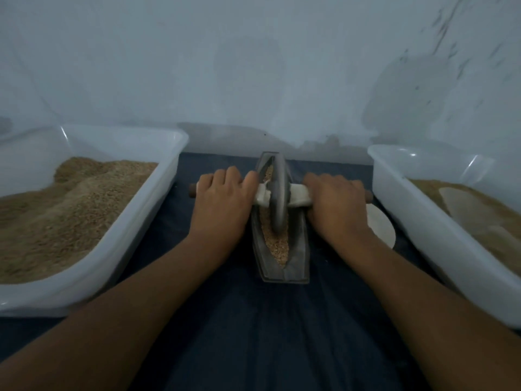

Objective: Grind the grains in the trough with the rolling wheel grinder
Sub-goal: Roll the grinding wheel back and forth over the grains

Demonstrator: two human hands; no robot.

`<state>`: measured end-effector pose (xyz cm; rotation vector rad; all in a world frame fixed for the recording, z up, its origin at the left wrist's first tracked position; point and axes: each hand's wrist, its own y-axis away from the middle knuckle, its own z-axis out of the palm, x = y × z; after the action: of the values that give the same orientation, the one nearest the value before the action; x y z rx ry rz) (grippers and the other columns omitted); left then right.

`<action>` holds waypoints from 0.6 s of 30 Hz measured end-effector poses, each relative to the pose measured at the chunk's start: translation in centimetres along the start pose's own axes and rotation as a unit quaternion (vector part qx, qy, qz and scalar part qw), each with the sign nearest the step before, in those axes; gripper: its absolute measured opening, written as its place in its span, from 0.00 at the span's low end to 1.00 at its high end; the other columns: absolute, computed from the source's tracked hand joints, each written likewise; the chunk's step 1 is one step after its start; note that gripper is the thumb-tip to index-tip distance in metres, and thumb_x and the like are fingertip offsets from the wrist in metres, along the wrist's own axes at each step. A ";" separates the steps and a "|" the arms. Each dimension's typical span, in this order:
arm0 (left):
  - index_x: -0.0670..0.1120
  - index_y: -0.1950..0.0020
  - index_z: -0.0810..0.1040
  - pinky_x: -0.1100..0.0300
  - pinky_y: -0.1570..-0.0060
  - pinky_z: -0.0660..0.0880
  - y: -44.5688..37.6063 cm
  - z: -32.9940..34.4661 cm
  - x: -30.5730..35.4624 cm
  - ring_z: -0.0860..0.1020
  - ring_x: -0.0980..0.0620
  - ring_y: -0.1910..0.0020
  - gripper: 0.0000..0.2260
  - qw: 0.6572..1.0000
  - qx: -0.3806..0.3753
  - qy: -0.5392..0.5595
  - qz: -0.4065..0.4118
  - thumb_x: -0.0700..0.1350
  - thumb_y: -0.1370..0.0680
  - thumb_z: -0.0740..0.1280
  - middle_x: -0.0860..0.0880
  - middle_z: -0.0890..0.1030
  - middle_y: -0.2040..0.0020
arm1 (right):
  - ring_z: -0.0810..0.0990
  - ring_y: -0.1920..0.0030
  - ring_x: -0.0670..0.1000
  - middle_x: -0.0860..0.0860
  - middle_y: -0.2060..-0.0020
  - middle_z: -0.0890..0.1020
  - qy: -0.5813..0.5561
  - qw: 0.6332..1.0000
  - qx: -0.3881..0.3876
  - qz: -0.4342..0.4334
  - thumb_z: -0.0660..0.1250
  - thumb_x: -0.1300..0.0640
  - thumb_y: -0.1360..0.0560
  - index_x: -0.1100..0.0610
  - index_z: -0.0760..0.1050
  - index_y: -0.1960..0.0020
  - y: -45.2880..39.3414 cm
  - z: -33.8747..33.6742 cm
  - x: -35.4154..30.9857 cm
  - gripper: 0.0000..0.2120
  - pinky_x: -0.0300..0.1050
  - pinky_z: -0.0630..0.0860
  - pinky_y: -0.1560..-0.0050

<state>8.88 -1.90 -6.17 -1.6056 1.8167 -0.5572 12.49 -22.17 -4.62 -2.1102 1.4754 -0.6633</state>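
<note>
Both my hands are on the grinder's axle, one per side of the wheel (278, 193). My left hand (222, 198) curls over the handle (192, 190) w/ fingers wrapped down around it, the wooden end poking out past my knuckles; my right hand (337, 201) grips the other side the same way, its wooden tip just showing at the far edge. White cloth wrapping (300, 198) covers the axle btwn each hand and the wheel. The wheel stands upright in the trough (282, 266), roughly mid-length, sitting in the grains (277, 244) (tan, coarse, filling the groove on the near side and a bit beyond the wheel). Trough lies lengthwise away from me on a dark blue cloth (253, 334). Left of it, a white tub (118, 249) heaped w/ grain; right, another white tub (423, 221) w/ a pale scoop-like piece lying in its grain. A white round disc (380, 227) lies on the cloth beside my right wrist.
</note>
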 end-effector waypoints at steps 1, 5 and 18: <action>0.47 0.47 0.69 0.50 0.54 0.66 0.3 -0.4 0.1 0.72 0.43 0.56 0.09 1.000 0.001 -0.001 0.007 0.43 0.25 0.66 0.45 0.72 0.55 | 0.75 0.62 0.57 0.53 0.63 0.78 -0.007 1.000 0.012 0.005 0.70 0.59 0.29 0.54 0.74 0.56 0.6 -0.1 0.0 0.05 0.48 0.57 0.59; 0.48 0.48 0.70 0.50 0.55 0.65 1.0 -2.0 0.2 0.71 0.44 0.57 0.11 1.000 0.002 0.010 0.028 0.43 0.29 0.65 0.46 0.72 0.56 | 0.74 0.61 0.57 0.52 0.62 0.76 -0.042 0.998 0.054 0.015 0.72 0.61 0.29 0.55 0.75 0.54 2.6 -0.3 0.0 0.07 0.48 0.58 0.57; 0.48 0.51 0.70 0.51 0.58 0.65 0.2 -0.7 0.3 0.72 0.45 0.60 0.08 1.000 0.003 -0.018 0.011 0.41 0.26 0.67 0.47 0.73 0.59 | 0.73 0.61 0.54 0.48 0.61 0.75 -0.054 0.997 0.056 0.005 0.71 0.56 0.29 0.51 0.71 0.54 2.2 0.7 0.4 0.09 0.47 0.58 0.57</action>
<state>8.20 -2.24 -5.84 -1.5803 1.8035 -0.5203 11.45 -23.12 -6.49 -2.0190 1.3573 -0.6036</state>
